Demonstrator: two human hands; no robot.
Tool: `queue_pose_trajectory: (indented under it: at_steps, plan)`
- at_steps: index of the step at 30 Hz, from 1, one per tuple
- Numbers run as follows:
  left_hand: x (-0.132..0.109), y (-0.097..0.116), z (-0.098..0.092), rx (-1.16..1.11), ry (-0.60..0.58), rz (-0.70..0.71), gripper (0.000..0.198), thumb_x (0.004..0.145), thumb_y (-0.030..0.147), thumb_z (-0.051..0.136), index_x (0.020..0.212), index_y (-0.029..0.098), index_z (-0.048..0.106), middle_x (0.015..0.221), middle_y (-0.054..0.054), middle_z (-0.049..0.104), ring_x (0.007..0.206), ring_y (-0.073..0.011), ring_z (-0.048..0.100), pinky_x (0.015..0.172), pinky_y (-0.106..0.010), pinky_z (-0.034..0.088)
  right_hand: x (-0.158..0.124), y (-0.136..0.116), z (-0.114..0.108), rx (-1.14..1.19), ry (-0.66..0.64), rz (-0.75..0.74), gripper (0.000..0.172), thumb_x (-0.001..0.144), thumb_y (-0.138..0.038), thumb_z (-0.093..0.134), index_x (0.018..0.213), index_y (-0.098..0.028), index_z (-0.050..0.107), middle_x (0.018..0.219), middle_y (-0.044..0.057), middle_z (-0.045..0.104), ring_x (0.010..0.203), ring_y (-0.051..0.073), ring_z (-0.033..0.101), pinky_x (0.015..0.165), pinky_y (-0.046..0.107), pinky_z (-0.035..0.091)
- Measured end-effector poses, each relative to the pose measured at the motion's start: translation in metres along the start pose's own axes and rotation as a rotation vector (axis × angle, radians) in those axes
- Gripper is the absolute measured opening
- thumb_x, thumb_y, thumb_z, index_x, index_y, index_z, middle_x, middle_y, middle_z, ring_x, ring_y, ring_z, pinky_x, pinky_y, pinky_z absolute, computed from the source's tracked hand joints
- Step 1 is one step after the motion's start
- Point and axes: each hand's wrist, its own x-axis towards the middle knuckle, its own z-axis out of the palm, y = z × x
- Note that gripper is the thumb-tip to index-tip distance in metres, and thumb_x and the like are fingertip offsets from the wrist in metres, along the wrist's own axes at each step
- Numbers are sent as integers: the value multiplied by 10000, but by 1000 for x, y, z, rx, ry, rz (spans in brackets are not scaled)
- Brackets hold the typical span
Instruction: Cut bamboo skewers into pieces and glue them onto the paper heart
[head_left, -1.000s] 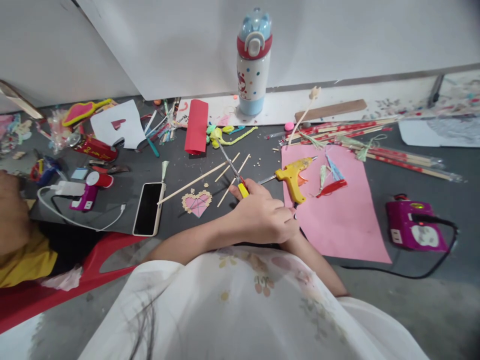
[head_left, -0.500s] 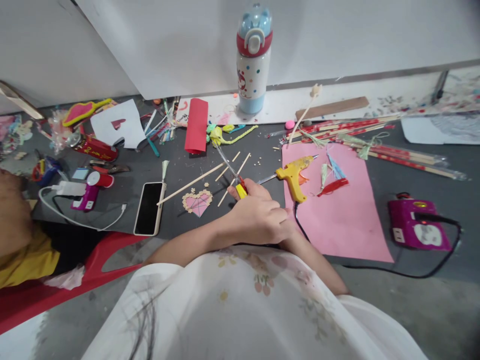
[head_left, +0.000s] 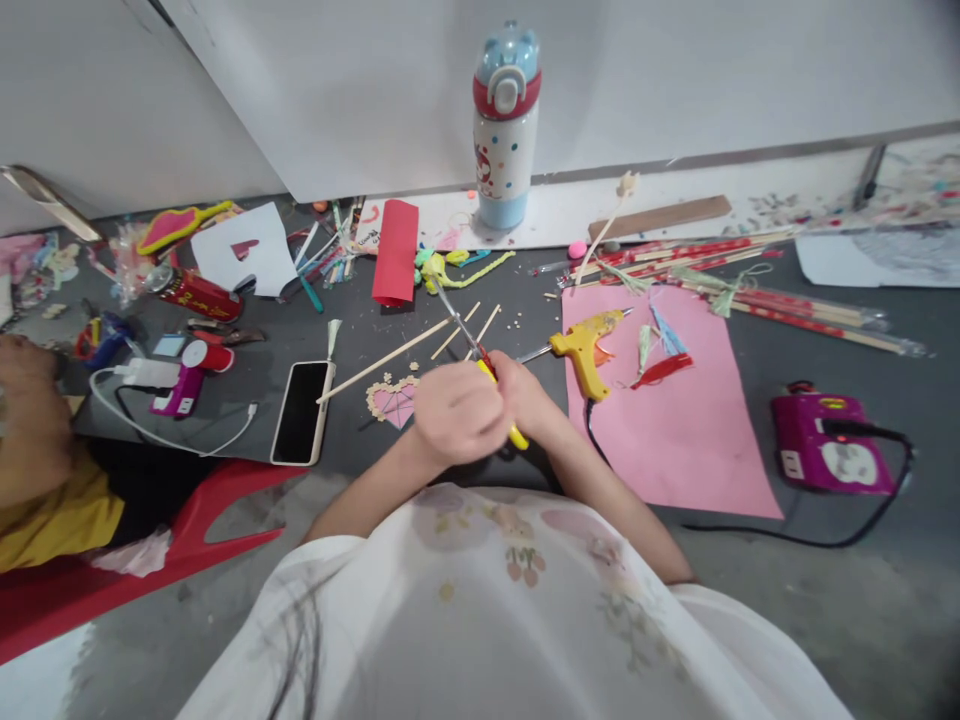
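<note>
In my right hand (head_left: 526, 398) is a tool with a long, slim metal front and a red-and-yellow handle (head_left: 517, 434); its exact kind is unclear. The metal end points up and left, toward a yellow-green clay piece (head_left: 433, 268). My left hand (head_left: 460, 414) is a closed fist against the handle's left side, and whatever it grips is hidden. Just left of that fist lies a pink heart (head_left: 391, 404) edged with small wooden pieces, partly covered. Thin wooden sticks (head_left: 390, 356) lie beyond my hands. A yellow glue gun (head_left: 585, 352) rests to their right on pink paper (head_left: 682, 450).
A phone (head_left: 303, 412) and a red paper piece (head_left: 395, 252) lie to the left. Behind stands a bottle (head_left: 506, 140). At the right sits a purple power box (head_left: 831, 445) with a black cable. Another person's arm (head_left: 30, 425) rests at the far left.
My left hand has shifted left and now partly covers the heart. The right hand has come up into view around the tool, and the yellow handle's lower end now shows.
</note>
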Motion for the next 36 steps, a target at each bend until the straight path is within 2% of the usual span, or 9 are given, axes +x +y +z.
queue_pose_trajectory:
  at_steps: [2, 3, 6, 9, 11, 13, 18, 29, 36]
  plan:
    - [-2, -16, -8, 133, 89, -122, 411, 853, 169, 515, 514, 194, 284, 476, 39, 343, 498, -99, 349, 535, -289, 283, 1, -4, -6, -8, -20, 42, 313, 836, -507, 431, 803, -201, 490, 782, 55, 635, 680, 185, 563, 590, 298, 413]
    - [-4, -24, -11, 178, 90, -169, 398, 859, 189, 515, 532, 199, 290, 488, 39, 337, 505, -105, 350, 541, -293, 281, 1, -6, -8, -21, -21, 65, 327, 832, -523, 432, 809, -200, 483, 782, 48, 632, 678, 178, 558, 589, 285, 402]
    - [-9, -45, -17, 302, 59, -278, 235, 862, 244, 526, 647, 204, 440, 621, -3, 488, 645, -139, 473, 661, -313, 362, -1, -12, -9, -56, -19, 94, 351, 812, -554, 459, 815, -203, 472, 759, 28, 614, 642, 162, 538, 577, 262, 371]
    - [-16, -56, -19, 336, -50, -285, 99, 863, 275, 532, 882, 186, 572, 860, -68, 631, 851, -185, 565, 785, -336, 408, -4, -14, -7, -76, -14, 65, 339, 804, -549, 483, 820, -211, 466, 753, 19, 609, 635, 165, 545, 573, 260, 358]
    - [-21, -59, -20, 322, -147, -269, 177, 890, 259, 492, 1016, 187, 593, 903, -65, 667, 846, -173, 601, 759, -301, 427, -5, -14, -4, -85, 5, 27, 331, 804, -537, 495, 849, -209, 468, 791, 27, 621, 664, 173, 567, 589, 264, 363]
    - [-25, -60, -19, 320, -187, -251, 224, 911, 229, 452, 1070, 187, 603, 856, -52, 687, 770, -151, 624, 699, -267, 433, -5, -13, -2, -91, 29, -13, 337, 806, -528, 501, 888, -202, 470, 844, 44, 630, 702, 180, 585, 609, 269, 375]
    - [-28, -61, -21, 312, -186, -206, 252, 914, 186, 419, 1053, 168, 629, 751, -43, 687, 692, -136, 628, 657, -241, 444, -6, -10, 0, -106, 48, -86, 377, 809, -534, 501, 949, -186, 464, 905, 75, 631, 780, 193, 603, 651, 280, 405]
    - [-20, -66, -32, 177, -287, -240, 231, 886, 173, 417, 882, 190, 648, 740, -26, 689, 700, -123, 634, 627, -214, 449, -8, -12, -2, -85, 29, -212, 468, 824, -523, 499, 1064, -124, 444, 1025, 154, 597, 943, 234, 566, 745, 325, 440]
    - [-19, -65, -38, 157, -360, -268, 236, 899, 209, 403, 927, 202, 637, 736, -33, 674, 685, -137, 616, 620, -231, 429, -8, -13, -3, -72, 28, -212, 442, 816, -506, 520, 1053, -137, 458, 1027, 143, 596, 958, 231, 562, 767, 330, 441]
